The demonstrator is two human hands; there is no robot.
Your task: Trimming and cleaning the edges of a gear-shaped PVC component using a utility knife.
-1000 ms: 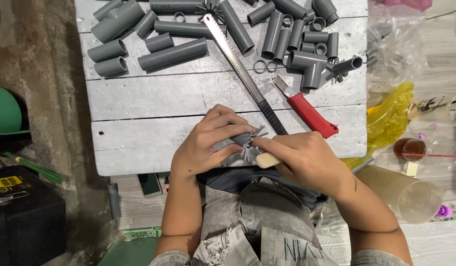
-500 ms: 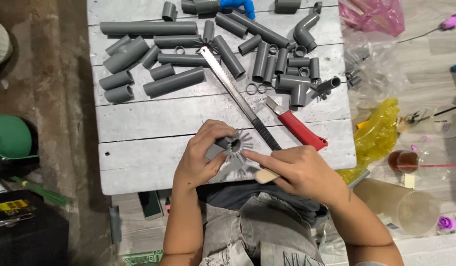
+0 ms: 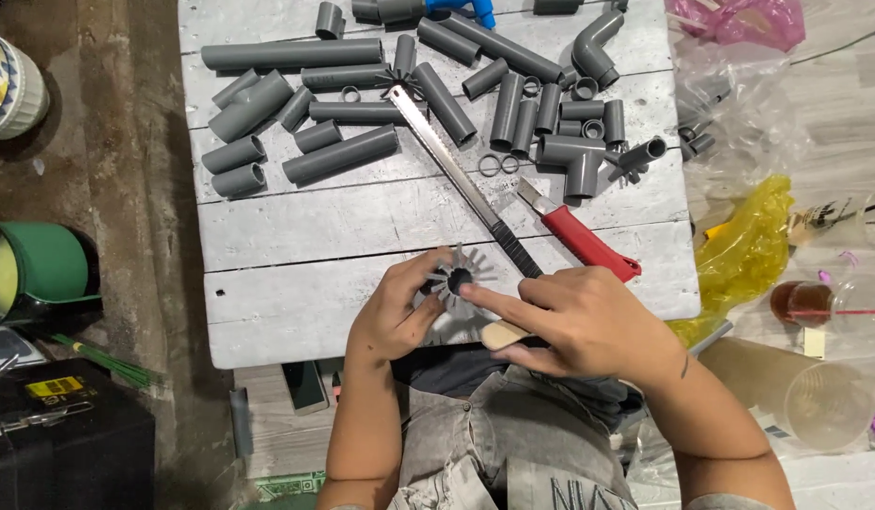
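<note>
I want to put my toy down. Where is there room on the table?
The bare white planks between the grey pipe pieces and the left hand are free. The top is crowded with pipes; the long saw and red-handled knife fill the right.

Two bare forearms without sleeves; small dark mark on the right forearm near the wrist; dark shirt; light grey, worn-looking trousers with dark lettering

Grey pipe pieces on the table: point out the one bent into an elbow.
The elbow piece lies at the table's far right end, near the pink bag. It curves through a right angle; the other pieces around it are straight lengths, rings or T-joints.
</note>
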